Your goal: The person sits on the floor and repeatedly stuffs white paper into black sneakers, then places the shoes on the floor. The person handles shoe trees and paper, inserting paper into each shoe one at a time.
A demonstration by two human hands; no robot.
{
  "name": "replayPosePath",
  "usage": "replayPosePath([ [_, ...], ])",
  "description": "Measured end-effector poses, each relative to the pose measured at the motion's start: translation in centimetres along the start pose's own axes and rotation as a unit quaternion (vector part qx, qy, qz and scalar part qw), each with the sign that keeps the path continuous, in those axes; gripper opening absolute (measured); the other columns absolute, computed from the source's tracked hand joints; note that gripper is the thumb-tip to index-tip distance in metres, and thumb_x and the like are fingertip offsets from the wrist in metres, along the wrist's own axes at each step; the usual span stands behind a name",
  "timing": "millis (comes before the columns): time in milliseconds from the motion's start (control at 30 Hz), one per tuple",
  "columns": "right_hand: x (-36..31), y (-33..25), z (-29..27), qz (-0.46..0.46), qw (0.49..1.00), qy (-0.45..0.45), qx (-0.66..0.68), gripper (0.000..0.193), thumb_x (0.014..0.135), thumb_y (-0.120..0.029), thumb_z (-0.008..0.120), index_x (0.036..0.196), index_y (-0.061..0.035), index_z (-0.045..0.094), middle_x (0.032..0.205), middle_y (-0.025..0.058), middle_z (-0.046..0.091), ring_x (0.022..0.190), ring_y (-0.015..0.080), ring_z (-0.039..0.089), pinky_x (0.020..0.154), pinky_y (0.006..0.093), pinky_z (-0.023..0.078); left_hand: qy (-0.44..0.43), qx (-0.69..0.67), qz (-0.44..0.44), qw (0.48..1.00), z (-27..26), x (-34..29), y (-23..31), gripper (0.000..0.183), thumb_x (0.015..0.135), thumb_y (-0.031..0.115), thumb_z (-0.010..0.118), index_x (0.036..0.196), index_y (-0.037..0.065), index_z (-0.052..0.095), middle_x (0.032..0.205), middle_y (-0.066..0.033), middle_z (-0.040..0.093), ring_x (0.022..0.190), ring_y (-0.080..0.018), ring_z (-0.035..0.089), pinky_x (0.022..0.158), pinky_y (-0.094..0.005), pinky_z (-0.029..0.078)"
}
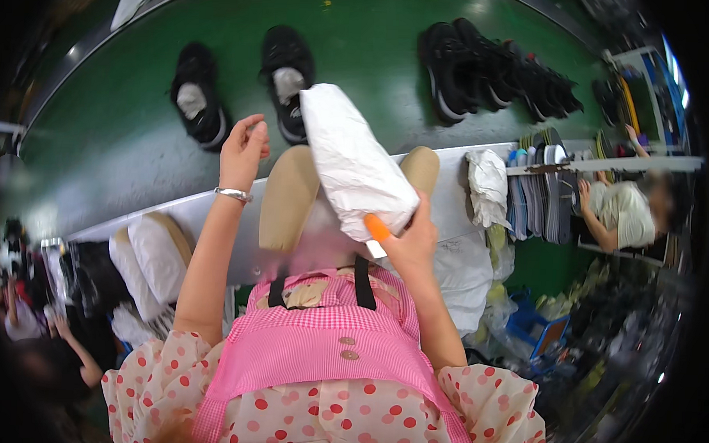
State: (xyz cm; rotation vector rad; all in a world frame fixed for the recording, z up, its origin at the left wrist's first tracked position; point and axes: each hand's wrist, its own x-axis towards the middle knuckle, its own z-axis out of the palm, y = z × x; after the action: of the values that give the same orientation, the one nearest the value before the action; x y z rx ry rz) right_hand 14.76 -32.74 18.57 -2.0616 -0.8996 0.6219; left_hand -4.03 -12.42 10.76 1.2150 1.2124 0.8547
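My right hand grips the near end of a long, shoe-shaped bundle of white paper, with an orange cover on the thumb. The bundle slants up and left, its far end overlapping a black shoe on the green work surface. My left hand hovers with loosely bent fingers between that shoe and a second black shoe; nothing shows in it. Crumpled pale paper fills the opening of the second shoe, and similar paper sits in the first. Two rounded beige shapes stand below the bundle.
A row of black shoes stands at the far right of the green surface. Stacked insoles and crumpled white paper are at my right. White-topped forms lie at my left. Other people work on both sides.
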Motion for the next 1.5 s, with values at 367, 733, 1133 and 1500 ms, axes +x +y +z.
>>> replayPosePath([
  [367, -2.8, 6.7, -7.3, 0.152, 0.958, 0.240, 0.021, 0.073, 0.068, -0.019, 0.082, 0.128, 0.0003, 0.044, 0.106, 0.0162, 0.063, 0.097, 0.0210, 0.062, 0.083, 0.0310, 0.049, -0.281, 0.334, 0.375, 0.818, 25.5, 8.2, 0.5, 0.052, 0.084, 0.020, 0.065, 0.132, 0.012, 0.048, 0.137, -0.0082, 0.045, 0.112, -0.0289, 0.054, 0.091, -0.0392, 0.049],
  [733, -4.4, 10.2, -8.9, 0.184, 0.938, 0.289, 0.057, 0.071, 0.071, -0.012, 0.080, 0.130, 0.0027, 0.042, 0.116, 0.0142, 0.058, 0.105, 0.0179, 0.056, 0.091, 0.0299, 0.045, -0.323, 0.562, 0.403, 0.646, 33.8, 13.9, -1.5, 0.037, 0.086, 0.041, 0.061, 0.112, 0.015, 0.058, 0.105, -0.0019, 0.059, 0.092, -0.0278, 0.062, 0.072, -0.0411, 0.053],
  [1133, 0.1, 7.6, -6.2, 0.121, 0.977, 0.158, 0.078, 0.071, 0.070, -0.012, 0.081, 0.129, 0.0016, 0.043, 0.110, 0.0155, 0.060, 0.100, 0.0183, 0.059, 0.087, 0.0301, 0.047, -0.386, 0.521, 0.343, 0.680, 11.6, 9.1, -2.0, 0.030, 0.083, 0.020, 0.062, 0.111, 0.011, 0.064, 0.090, -0.0057, 0.059, 0.069, -0.0267, 0.064, 0.061, -0.0378, 0.053],
  [1500, 2.8, 4.1, -5.2, 0.091, 0.990, 0.091, 0.052, 0.066, 0.075, -0.008, 0.075, 0.131, 0.0029, 0.041, 0.119, 0.0125, 0.055, 0.108, 0.0167, 0.053, 0.095, 0.0290, 0.040, -0.268, 0.632, 0.040, 0.726, 16.8, 12.2, -1.9, 0.031, 0.086, 0.026, 0.060, 0.109, 0.005, 0.066, 0.088, -0.0168, 0.069, 0.078, -0.0312, 0.068, 0.074, -0.0410, 0.055],
])
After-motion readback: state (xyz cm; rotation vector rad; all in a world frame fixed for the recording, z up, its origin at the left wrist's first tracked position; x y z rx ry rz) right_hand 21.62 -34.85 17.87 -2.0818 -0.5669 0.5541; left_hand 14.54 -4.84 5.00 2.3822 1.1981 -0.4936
